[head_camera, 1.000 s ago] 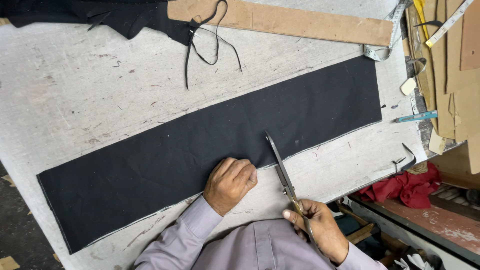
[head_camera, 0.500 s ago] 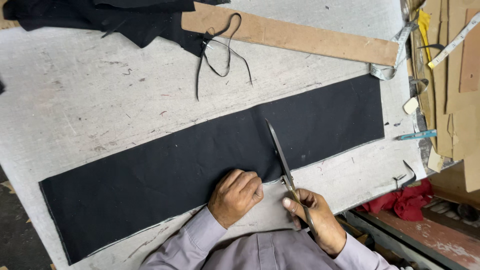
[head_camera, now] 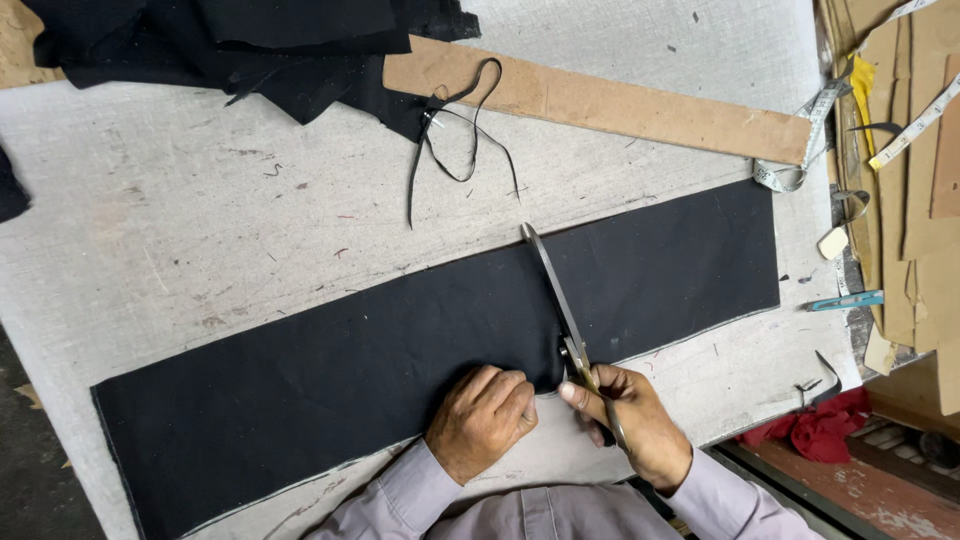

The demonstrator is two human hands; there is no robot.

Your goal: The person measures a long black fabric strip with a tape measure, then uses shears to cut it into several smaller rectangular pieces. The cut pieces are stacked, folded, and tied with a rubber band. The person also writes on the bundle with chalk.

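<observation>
On black fabric strip (head_camera: 400,350): scissors (head_camera: 560,300), hands.

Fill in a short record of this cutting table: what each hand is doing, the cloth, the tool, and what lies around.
left hand: pressed flat on the near edge of the black fabric strip
right hand: in the handles of the scissors
scissors: blades lying across the strip
table: pale, scuffed cover
far side: wooden straightedge, black cloth pile, loose black cord
right side: measuring tape, cardboard patterns
</observation>
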